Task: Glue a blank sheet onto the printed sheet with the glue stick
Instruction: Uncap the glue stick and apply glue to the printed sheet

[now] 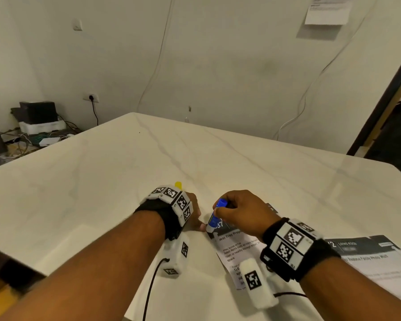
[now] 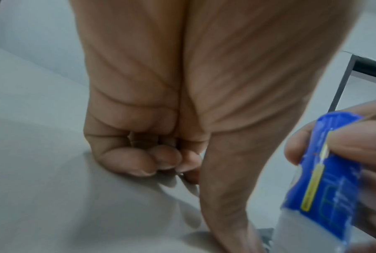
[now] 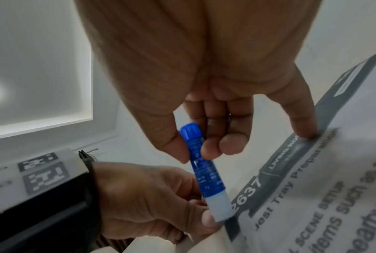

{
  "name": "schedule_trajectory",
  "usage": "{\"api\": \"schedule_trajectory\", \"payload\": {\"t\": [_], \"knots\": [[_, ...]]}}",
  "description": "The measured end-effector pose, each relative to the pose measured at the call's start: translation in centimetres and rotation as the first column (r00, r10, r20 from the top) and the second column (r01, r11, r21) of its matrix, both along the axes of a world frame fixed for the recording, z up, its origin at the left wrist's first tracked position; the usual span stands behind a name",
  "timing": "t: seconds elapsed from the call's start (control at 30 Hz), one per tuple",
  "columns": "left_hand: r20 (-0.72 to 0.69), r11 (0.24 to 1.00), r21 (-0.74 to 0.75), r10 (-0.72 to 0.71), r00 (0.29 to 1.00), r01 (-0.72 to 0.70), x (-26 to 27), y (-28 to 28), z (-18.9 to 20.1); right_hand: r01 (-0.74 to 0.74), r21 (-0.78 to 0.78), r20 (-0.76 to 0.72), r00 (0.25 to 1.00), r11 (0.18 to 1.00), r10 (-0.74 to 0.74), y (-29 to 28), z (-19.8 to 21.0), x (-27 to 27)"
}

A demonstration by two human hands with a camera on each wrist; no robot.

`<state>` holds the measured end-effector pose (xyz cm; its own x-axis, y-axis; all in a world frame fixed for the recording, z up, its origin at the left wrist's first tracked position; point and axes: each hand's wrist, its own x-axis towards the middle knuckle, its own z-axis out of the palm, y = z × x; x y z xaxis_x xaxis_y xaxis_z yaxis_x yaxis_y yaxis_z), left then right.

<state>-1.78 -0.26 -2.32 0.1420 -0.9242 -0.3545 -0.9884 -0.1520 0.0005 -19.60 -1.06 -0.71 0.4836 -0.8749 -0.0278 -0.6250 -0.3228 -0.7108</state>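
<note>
So the glue stick (image 3: pixel 206 172) is a small, light plastic tube, blue body with a pale translucent end. It's stiff and a bit slick, so the sensible place to take it is mid-barrel, which is where the right hand (image 1: pixel 243 212) has it: thumb and fingertips pinching the blue part, stick tilted, pale end down at the top left corner of the printed sheet (image 1: pixel 232 249). The right little finger rests on the sheet's dark header band.

The printed sheet lies flat on the counter (image 1: pixel 195 158). Paper this thin is floppy and will probably skate or wrinkle under the glue, so pinning it near the corner makes sense. The left hand (image 1: pixel 190 212) is doing roughly that: three fingers curled under against the counter, holding nothing, with the thumb and a finger stretched to the sheet's edge right beside the glue tip.

Hard to make out:
- whether the pale end is a cap or the glue itself
- whether the tip actually touches the paper
- which sheet is the blank one; a second printed page (image 1: pixel 375 258) sits to the right, cut off by the frame
- something yellow (image 1: pixel 178 184) poking out behind the left wrist, can't identify it
</note>
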Motion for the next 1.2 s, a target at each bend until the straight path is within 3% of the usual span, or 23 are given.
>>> {"api": "schedule_trajectory", "payload": {"t": [0.47, 0.63, 0.87, 1.03, 1.1, 1.2], "knots": [[0.052, 0.997, -0.028, -0.073, 0.996, 0.075, 0.2, 0.4, -0.3, -0.02, -0.114, -0.151, 0.989, 0.993, 0.003, 1.0, -0.3, -0.3], [0.016, 0.997, -0.055, -0.048, 0.999, 0.049, 0.6, 0.3, -0.5, -0.015, -0.128, -0.066, 0.998, 0.992, 0.007, 0.8, 0.0, 0.3], [0.053, 0.999, -0.045, -0.02, 0.998, 0.023, 0.4, -0.6, -1.1, -0.048, -0.138, -0.126, 0.992, 0.989, 0.03, 1.7, 0.1, -0.3], [0.109, 0.991, -0.001, -0.134, 0.985, 0.135, 0.0, -0.7, -0.5, -0.068, -0.114, -0.157, 0.986, 0.991, 0.05, 2.8, 0.3, -1.7], [0.118, 0.99, -0.05, -0.122, 0.986, 0.129, 0.7, -1.7, -2.2, -0.077, -0.102, -0.2, 0.978, 0.992, 0.055, 3.4, 0.6, -1.8], [0.122, 0.987, -0.063, -0.137, 0.983, 0.146, 0.6, -1.2, -1.4, -0.053, -0.11, -0.152, 0.988, 0.992, 0.036, 3.4, 0.7, -1.8]]}}
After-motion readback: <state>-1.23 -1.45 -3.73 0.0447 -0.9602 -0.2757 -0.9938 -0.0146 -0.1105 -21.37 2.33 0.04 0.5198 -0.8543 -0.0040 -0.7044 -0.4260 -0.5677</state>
